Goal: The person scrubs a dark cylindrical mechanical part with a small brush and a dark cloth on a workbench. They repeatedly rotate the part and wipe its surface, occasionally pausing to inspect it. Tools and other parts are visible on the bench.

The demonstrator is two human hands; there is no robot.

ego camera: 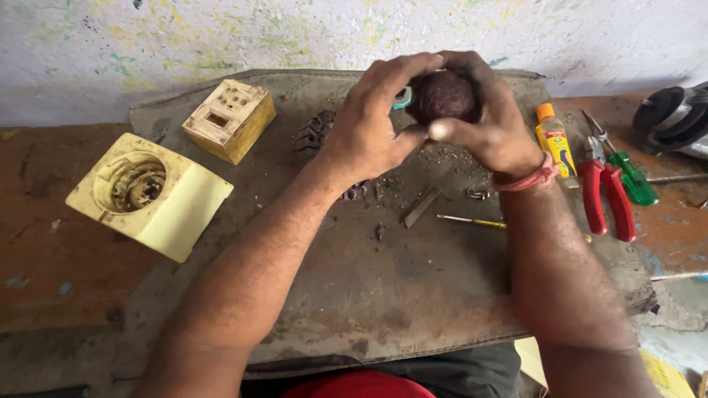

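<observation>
Bare forearms lead up to left hand and right hand, both gripping dark round dusty part over worktop's far edge; yellowed plastic housings lie emptied at left edge, reassembly apparently not begun.

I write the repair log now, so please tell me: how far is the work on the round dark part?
Looks done: two yellowed housings lie open at the left, with small bits loose on the grey mat. In hand: the left hand and right hand together hold the round dark part. Left: nothing looks reassembled; red-handled pliers and a green screwdriver lie untouched.
</observation>
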